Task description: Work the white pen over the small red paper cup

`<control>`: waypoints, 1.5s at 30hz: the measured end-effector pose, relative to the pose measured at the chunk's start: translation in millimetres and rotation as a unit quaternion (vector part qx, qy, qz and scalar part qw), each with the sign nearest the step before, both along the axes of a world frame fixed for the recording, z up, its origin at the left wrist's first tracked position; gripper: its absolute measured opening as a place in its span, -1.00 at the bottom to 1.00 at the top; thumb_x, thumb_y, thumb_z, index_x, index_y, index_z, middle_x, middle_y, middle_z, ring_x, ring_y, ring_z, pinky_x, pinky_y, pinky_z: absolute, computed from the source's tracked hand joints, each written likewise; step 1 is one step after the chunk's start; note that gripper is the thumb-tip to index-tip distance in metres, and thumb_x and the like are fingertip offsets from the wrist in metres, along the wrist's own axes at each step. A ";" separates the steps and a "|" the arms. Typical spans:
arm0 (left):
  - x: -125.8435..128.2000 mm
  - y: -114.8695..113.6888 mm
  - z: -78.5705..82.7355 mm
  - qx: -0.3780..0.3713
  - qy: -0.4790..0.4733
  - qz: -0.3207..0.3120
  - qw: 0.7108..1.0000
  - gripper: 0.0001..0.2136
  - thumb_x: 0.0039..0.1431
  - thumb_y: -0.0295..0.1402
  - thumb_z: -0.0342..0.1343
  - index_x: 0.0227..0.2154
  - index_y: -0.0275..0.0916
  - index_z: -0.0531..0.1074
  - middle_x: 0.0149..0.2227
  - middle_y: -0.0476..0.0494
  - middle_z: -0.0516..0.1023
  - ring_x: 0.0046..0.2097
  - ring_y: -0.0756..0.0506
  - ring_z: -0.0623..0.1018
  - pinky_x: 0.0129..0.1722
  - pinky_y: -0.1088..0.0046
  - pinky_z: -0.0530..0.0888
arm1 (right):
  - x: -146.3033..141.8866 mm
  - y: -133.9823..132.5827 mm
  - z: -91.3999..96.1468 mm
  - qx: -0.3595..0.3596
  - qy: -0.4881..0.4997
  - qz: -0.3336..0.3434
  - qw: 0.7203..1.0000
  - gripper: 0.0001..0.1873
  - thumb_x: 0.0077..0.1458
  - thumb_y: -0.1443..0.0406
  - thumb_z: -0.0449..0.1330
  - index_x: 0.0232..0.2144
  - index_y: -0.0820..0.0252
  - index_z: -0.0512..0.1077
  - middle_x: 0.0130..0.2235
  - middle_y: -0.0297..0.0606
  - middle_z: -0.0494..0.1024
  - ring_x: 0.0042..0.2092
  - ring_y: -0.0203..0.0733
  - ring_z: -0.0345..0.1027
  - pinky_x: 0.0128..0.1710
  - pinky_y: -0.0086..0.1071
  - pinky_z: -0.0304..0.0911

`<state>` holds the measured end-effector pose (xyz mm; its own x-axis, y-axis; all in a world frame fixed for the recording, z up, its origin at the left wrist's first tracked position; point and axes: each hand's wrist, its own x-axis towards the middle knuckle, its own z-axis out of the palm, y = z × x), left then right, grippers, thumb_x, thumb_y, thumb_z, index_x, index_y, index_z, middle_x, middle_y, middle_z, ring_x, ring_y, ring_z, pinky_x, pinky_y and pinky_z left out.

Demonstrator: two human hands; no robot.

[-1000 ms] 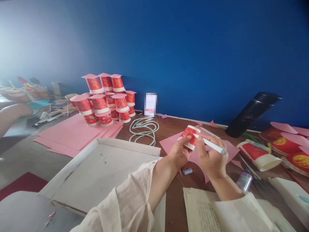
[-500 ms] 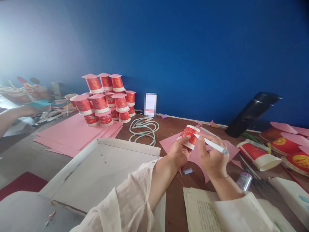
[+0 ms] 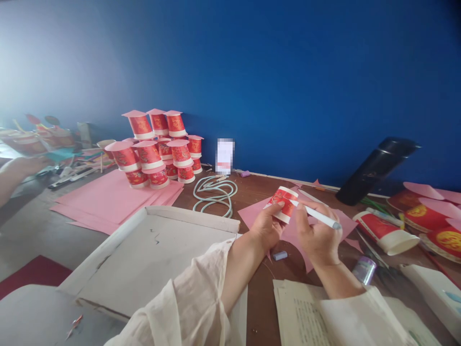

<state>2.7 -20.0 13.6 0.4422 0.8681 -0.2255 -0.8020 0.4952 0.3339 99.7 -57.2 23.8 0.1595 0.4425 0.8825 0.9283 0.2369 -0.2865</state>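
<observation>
Wall: one, blue [image 3: 252,72], behind one brown table [image 3: 262,300].
Stack: three cups in the top row of the pile [image 3: 150,154], lower ones partly hidden; a knock could topple the loose-looking tiers.
Flask: one, black [image 3: 372,173], near the wall.
Hands: two; the left hand [image 3: 268,228] pinches a cup [image 3: 285,202] between thumb and fingers, the right hand [image 3: 319,238] grips a pen [image 3: 321,218].
Cup: one in hand, tilted above a pink sheet [image 3: 252,210]; a slack grip could let it turn, causing a stray mark.
Pen: one, white, tip at the cup's side; contact cannot be told.
</observation>
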 end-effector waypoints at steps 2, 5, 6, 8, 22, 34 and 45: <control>0.3 0.5 -0.5 -0.004 0.004 0.003 1.000 -0.85 -0.09 -0.54 0.20 -0.38 -0.30 0.49 -0.24 -0.20 0.59 -0.12 -0.10 0.55 -0.02 0.45 0.40 | 0.2 0.1 -0.2 -0.004 0.002 -0.001 1.000 -0.82 0.09 0.23 0.11 -0.44 0.19 0.45 -0.40 -0.23 0.57 -0.35 -0.20 0.42 -0.24 -0.30 0.28; 0.5 1.1 -1.2 -0.003 0.009 0.003 1.000 -0.85 -0.10 -0.53 0.20 -0.38 -0.29 0.49 -0.23 -0.19 0.59 -0.10 -0.11 0.54 -0.02 0.44 0.40 | 0.5 -0.1 -0.9 -0.007 0.007 -0.003 1.000 -0.82 0.09 0.22 0.11 -0.43 0.19 0.45 -0.40 -0.23 0.57 -0.35 -0.20 0.42 -0.24 -0.30 0.27; 0.6 1.3 -1.4 -0.002 0.010 0.003 1.000 -0.85 -0.10 -0.53 0.20 -0.38 -0.28 0.49 -0.23 -0.19 0.59 -0.10 -0.11 0.54 -0.02 0.44 0.40 | 0.5 -0.1 -1.1 -0.007 0.010 -0.004 1.000 -0.81 0.09 0.22 0.11 -0.43 0.19 0.45 -0.40 -0.23 0.57 -0.35 -0.19 0.42 -0.24 -0.30 0.27; 0.8 1.5 -1.6 0.000 0.008 0.004 1.000 -0.85 -0.10 -0.53 0.20 -0.38 -0.28 0.49 -0.23 -0.19 0.59 -0.10 -0.11 0.54 -0.02 0.44 0.41 | 0.5 0.1 -1.4 -0.006 0.012 -0.006 1.000 -0.82 0.09 0.22 0.11 -0.43 0.19 0.45 -0.40 -0.23 0.57 -0.34 -0.19 0.42 -0.24 -0.29 0.27; 1.9 -1.6 -1.2 0.021 0.032 0.003 0.999 -0.86 -0.09 -0.52 0.20 -0.38 -0.30 0.51 -0.25 -0.18 0.58 -0.09 -0.12 0.53 0.01 0.42 0.37 | 3.8 0.4 -1.8 0.001 0.014 0.019 1.000 -0.85 0.09 0.26 0.12 -0.35 0.19 0.47 -0.33 -0.21 0.58 -0.26 -0.16 0.46 -0.21 -0.28 0.31; 2.4 -1.8 -3.0 0.068 0.042 -0.007 0.997 -0.82 -0.07 -0.51 0.20 -0.33 -0.30 0.51 -0.22 -0.20 0.58 -0.06 -0.15 0.53 0.04 0.36 0.35 | 4.0 0.0 -1.6 0.004 0.011 0.016 1.000 -0.83 0.11 0.25 0.11 -0.34 0.19 0.46 -0.31 -0.18 0.59 -0.25 -0.15 0.45 -0.18 -0.26 0.31; 2.8 -3.6 -1.3 0.077 0.045 -0.013 0.996 -0.82 -0.06 -0.49 0.20 -0.32 -0.31 0.51 -0.23 -0.20 0.59 -0.05 -0.16 0.52 0.06 0.34 0.34 | 1.0 -0.2 1.8 0.006 0.002 -0.010 1.000 -0.81 0.11 0.24 0.09 -0.34 0.20 0.46 -0.33 -0.17 0.59 -0.29 -0.16 0.46 -0.20 -0.25 0.31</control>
